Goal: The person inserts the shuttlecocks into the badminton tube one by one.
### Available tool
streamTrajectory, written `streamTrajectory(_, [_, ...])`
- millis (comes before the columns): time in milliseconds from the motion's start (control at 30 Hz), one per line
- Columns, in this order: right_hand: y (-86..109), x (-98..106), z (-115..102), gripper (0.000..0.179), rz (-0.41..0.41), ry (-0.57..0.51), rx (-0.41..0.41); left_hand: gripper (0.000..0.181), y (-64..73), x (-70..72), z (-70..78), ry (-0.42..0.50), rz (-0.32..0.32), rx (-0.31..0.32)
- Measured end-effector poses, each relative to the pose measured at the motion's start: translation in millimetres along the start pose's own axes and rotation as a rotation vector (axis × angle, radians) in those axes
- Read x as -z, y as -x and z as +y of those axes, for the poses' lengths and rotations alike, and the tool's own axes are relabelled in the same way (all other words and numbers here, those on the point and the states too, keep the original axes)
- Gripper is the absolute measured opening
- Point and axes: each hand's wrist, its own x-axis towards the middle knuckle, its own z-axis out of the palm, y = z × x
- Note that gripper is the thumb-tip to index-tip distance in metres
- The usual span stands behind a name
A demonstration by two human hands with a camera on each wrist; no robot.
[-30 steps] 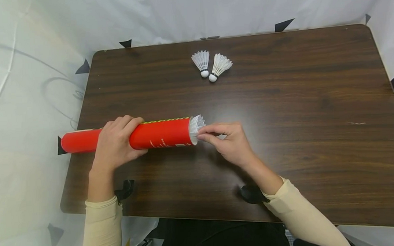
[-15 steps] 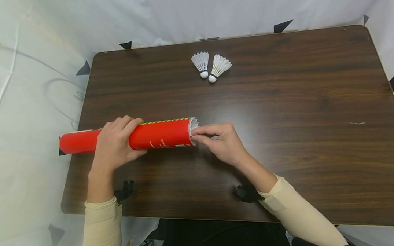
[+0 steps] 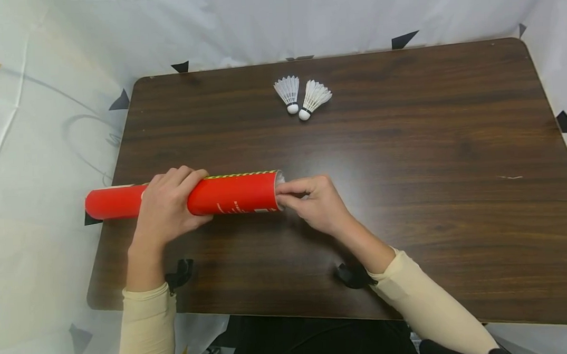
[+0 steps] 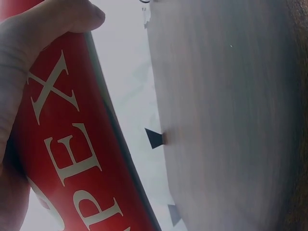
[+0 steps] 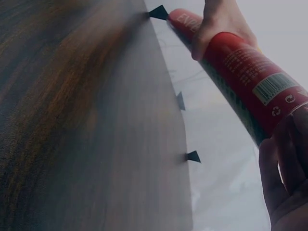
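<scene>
My left hand (image 3: 172, 200) grips a long red shuttlecock tube (image 3: 234, 194) around its middle, the tube lying sideways above the table. In the left wrist view, my thumb crosses the red tube (image 4: 72, 130), which bears large pale letters. At the right-hand open end, my right hand (image 3: 315, 202) has thumb and forefinger at the mouth, pinching the feather edge of a white shuttlecock (image 3: 280, 178). Most of that shuttlecock is hidden inside. The right wrist view shows the barcode side of the tube (image 5: 255, 72) with my right fingers (image 5: 272, 168) at its rim.
Two white shuttlecocks, one on the left (image 3: 288, 94) and one on the right (image 3: 315, 98), lie side by side towards the back of the dark wooden table (image 3: 431, 191). White sheeting (image 3: 329, 16) stands behind the table and along its sides.
The shuttlecock at the tube's mouth has slid left into the tube, its feathers now barely showing. My right hand has moved left with it. My left hand stays in place on the tube.
</scene>
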Motion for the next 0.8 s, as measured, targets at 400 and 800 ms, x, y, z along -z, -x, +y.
streamTrajectory(400, [-5.8,-3.2,-2.2,0.012,-0.031,0.007,-0.054,0.082,-1.3,0.7,4.5,0.007,0.007,-0.019])
streamTrajectory(800, [-9.0,-6.0,-1.4,0.012,-0.061,0.005,-0.071,0.082,0.3,-0.1,3.0,0.005,-0.001,-0.014])
